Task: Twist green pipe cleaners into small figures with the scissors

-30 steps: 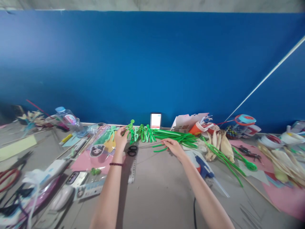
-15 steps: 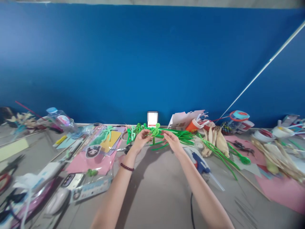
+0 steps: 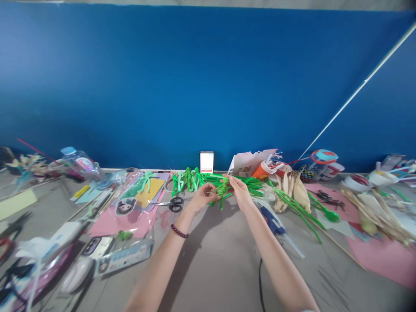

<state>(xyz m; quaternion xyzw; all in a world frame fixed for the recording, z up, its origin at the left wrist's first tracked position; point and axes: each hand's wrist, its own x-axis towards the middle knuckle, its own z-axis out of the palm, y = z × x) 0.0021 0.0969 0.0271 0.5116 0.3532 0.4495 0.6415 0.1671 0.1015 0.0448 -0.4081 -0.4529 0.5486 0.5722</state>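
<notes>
Between my two hands is a small green pipe-cleaner figure (image 3: pixel 222 187), upright, with a leg-like end hanging down. My left hand (image 3: pixel 203 197) pinches it from the left side. Fingers of my right hand (image 3: pixel 238 190) are closed at its upper right. Behind them lies a bundle of green pipe cleaners (image 3: pixel 255 185). To the left stand several similar green pipe-cleaner figures (image 3: pixel 188 180) along the wall. Black-handled scissors (image 3: pixel 174 204) lie left of my left hand.
A blue glue gun (image 3: pixel 272 220) lies right of my right forearm. Orange paper cups (image 3: pixel 262 170) and dried husks (image 3: pixel 300 193) are beyond it. A plastic bottle (image 3: pixel 85 164), pink packets (image 3: pixel 130 219) and a white mouse (image 3: pixel 77 274) are on the left. A blue wall (image 3: pixel 208 86) closes the back.
Both hands have shifted right and slightly lower with the green figure. My right hand has closed in on it from a small distance. The scissors and standing figures show more fully.
</notes>
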